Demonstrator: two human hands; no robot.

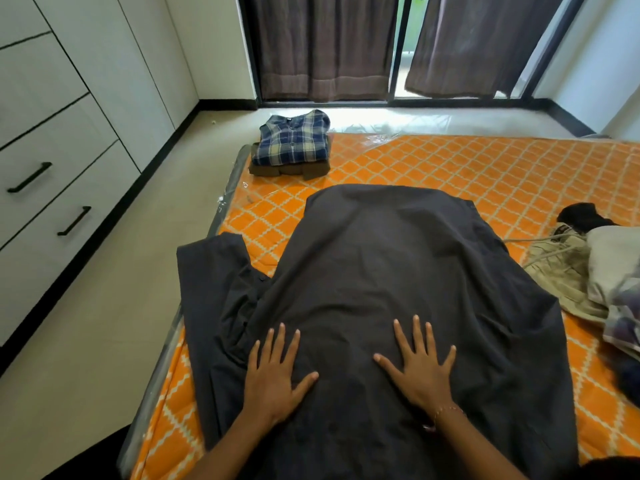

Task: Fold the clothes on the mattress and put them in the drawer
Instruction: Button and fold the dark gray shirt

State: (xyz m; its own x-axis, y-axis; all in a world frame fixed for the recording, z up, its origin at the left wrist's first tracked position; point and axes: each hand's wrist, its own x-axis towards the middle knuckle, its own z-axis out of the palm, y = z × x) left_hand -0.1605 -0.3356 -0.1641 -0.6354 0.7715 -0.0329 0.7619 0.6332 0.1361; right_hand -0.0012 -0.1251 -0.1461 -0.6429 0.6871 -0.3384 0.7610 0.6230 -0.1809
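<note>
i am pressing my left hand (273, 372) flat on the dark grey shirt (391, 289), fingers straight and spread wide, thumb out to the right, gripping nothing. my right hand (420, 363) is lying the same way just beside it, palm down, fingers fanned, a thin bracelet (446, 410) showing at the wrist. the shirt is lying spread on the orange patterned mattress (485, 174), its long axis running away from me toward the window, the far edge folded into a straight line. one sleeve (214, 271) is trailing to the left and hanging over the mattress edge above the floor. the cloth is looking plain, dark and lightly creased around my palms. at the far left corner of the mattress a folded blue plaid shirt (294, 140) is sitting on top of a folded olive garment (277, 169). at the right edge a loose heap of unfolded clothes (588, 271), beige, white and black, is lying near the shirt. white drawers (52, 188) with black handles are standing along the left wall, shut.
</note>
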